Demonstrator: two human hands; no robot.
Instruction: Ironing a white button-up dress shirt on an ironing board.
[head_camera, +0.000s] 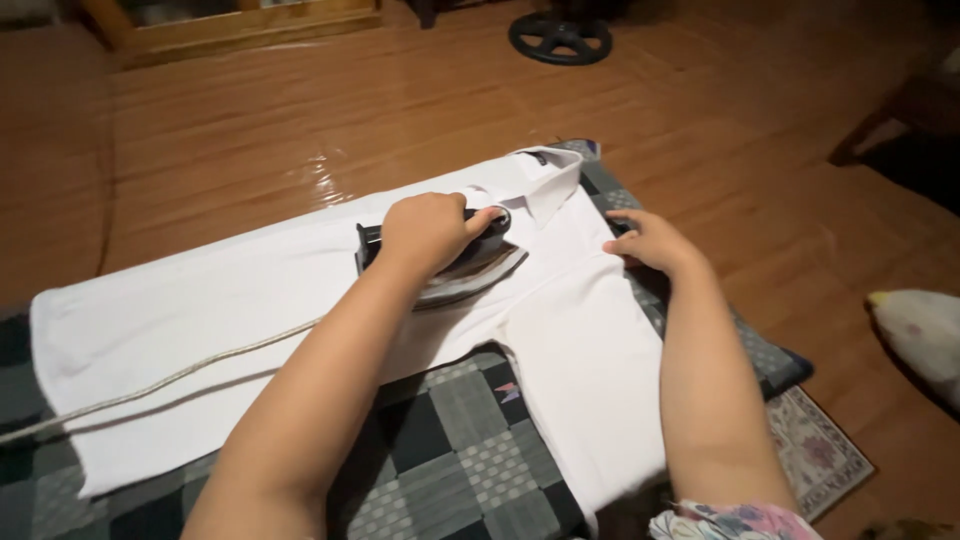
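On the wooden floor (300, 120) lies a grey-and-black checked blanket (450, 460), and a white shirt (200, 300) is spread flat across it, collar (545, 185) toward the far end and a short sleeve hanging toward the near edge. Near the collar, the iron (450, 265) rests soleplate-down on the shirt, nose pointing right. The left hand (425, 232) is closed around the iron's dark handle, knuckles up, thumb reaching toward the front of the handle. A pale cord (150, 385) runs from the iron leftward across the shirt and off the picture's left edge. The right hand (650, 242) lies just beside the collar at the shirt's far right edge, fingers loosely curled and pressing on or pinching the cloth there; which of the two cannot be told. Beneath the blanket's right corner shows a patterned mat (820, 450). Farther off stand a black round fan base (560, 38) and a wooden frame (240, 25).
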